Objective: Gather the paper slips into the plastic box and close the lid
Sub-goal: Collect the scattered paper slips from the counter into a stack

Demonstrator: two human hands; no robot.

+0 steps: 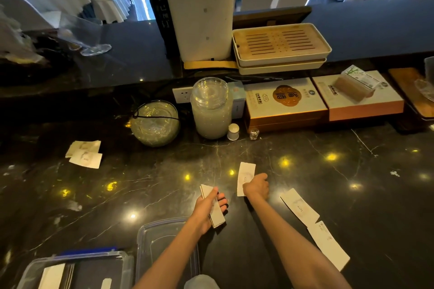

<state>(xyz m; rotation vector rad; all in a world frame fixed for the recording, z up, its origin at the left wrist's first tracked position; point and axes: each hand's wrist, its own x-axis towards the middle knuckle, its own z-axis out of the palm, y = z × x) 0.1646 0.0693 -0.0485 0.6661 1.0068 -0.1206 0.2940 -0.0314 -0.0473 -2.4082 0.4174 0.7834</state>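
Observation:
My left hand (207, 206) grips a small stack of white paper slips (217, 217) above the dark marble counter. Just to the right, my right hand (257, 186) rests on one slip (245, 176) lying on the counter, fingers curled over its near end. Two more slips lie at the right, one marked "love" (299, 207) and one nearer me (327, 244). A small pile of slips (85, 155) sits far left. The clear plastic box (70, 270) stands open at the bottom left with some slips inside. Its clear lid (162, 237) lies flat beside it, under my left forearm.
Along the back stand a glass bowl (155, 123), a lidded glass jar (211, 108), a small white bottle (233, 132) and two flat gift boxes (284, 103). A raised ledge behind carries stacked trays (280, 47) and a white column (199, 7).

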